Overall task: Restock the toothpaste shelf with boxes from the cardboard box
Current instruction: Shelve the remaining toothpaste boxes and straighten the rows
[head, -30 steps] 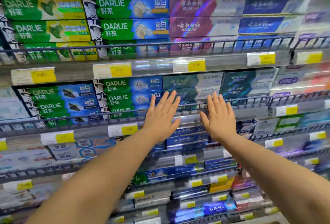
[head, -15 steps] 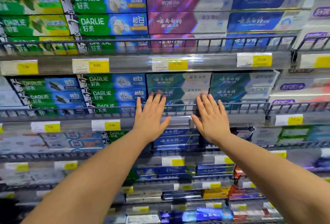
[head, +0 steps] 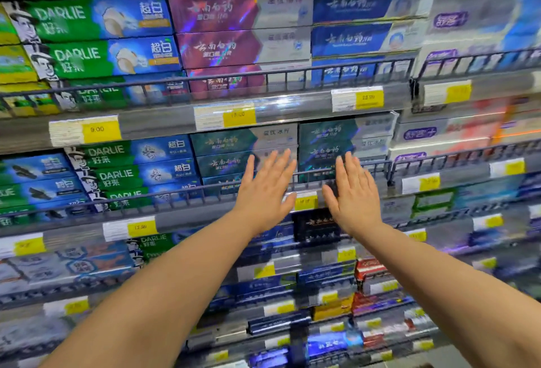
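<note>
Grey wire rail (head: 181,192) fronts teal toothpaste boxes (head: 222,159); both hands, left (head: 265,192), right (head: 355,194), flat, fingers spread, empty.

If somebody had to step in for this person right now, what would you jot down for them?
Left hand: open, fingers straight, holding nothing.
Right hand: open too, empty.
Both are spread flat in front of the dark green toothpaste boxes behind the wire rail.
That stack looks full and squared up.
The cardboard box is out of view, so find it and check what is left to shelve.
</note>
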Available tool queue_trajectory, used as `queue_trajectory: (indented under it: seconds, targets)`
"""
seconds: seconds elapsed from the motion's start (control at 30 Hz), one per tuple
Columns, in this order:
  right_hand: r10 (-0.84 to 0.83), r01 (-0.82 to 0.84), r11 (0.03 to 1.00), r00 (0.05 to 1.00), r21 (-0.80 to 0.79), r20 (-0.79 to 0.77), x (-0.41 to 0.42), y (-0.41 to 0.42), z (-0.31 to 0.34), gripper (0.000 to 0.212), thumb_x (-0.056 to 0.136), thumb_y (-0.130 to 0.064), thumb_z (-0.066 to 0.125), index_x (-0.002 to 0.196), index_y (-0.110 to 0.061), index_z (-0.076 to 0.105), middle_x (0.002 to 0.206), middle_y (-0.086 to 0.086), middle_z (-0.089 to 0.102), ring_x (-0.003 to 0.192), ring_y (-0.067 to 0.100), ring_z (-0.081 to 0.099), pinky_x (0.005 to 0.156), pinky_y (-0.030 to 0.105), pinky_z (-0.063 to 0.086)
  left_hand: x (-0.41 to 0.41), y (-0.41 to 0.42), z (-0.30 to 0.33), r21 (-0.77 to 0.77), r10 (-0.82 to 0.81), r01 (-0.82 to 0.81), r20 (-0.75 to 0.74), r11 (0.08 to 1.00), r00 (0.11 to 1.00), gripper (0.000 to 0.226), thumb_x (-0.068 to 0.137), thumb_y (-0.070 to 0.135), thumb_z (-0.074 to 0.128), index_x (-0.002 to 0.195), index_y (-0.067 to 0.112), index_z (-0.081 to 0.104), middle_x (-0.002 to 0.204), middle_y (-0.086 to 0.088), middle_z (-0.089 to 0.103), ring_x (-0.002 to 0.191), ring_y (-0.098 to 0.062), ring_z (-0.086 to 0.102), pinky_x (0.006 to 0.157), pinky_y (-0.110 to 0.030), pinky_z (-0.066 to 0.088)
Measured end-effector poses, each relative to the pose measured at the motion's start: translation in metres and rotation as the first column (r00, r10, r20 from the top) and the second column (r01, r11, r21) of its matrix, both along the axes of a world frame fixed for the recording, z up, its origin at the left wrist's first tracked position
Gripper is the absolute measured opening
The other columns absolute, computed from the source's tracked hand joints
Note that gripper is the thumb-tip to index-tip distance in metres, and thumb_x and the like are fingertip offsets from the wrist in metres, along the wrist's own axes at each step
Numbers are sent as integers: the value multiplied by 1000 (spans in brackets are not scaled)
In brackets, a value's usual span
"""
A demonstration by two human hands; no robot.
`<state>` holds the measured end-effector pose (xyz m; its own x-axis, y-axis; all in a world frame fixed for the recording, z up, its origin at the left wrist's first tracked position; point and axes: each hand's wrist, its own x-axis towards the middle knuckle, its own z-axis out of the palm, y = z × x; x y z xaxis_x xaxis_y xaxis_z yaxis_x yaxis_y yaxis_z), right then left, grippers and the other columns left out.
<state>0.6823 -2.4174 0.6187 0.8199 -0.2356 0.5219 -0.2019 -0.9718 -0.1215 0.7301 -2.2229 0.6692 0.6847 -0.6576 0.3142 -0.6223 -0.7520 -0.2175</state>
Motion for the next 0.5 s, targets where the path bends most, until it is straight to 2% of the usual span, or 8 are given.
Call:
queue_trajectory:
  seconds: [0.17, 0.37, 0.5]
  targets:
    - [-111, 113, 993, 992, 30, -61, -6, -51, 8, 76, 89, -54, 12, 149, -9, 6, 158, 13, 0, 146, 26, 2, 117, 41, 7, -2, -46, -4, 48, 8, -9, 12, 999, 1000, 69, 96, 55, 16, 150, 23, -11, 157, 4, -21, 147, -17, -15, 112, -53, -17]
    - [-69, 69, 998, 993, -11, -95, -3, -80, 6, 80, 85, -60, 1, 150, -13, 2, 158, 9, -5, 146, 23, -4, 117, 40, 2, 2, -64, -13, 39, 108, -108, 22, 993, 994, 72, 95, 58, 15, 150, 21, -13, 157, 3, -21, 147, -19, -14, 111, -54, -18]
    - [-42, 41, 999, 995, -10, -89, 2, -84, 5, 76, 88, -57, 7, 150, -12, 4, 158, 10, -2, 146, 23, -4, 117, 39, 2, 3, -68, -17, 38, 136, -137, 36, 990, 990, 73, 94, 59, 14, 149, 20, -15, 157, 2, -22, 147, -20, -15, 111, -55, -16]
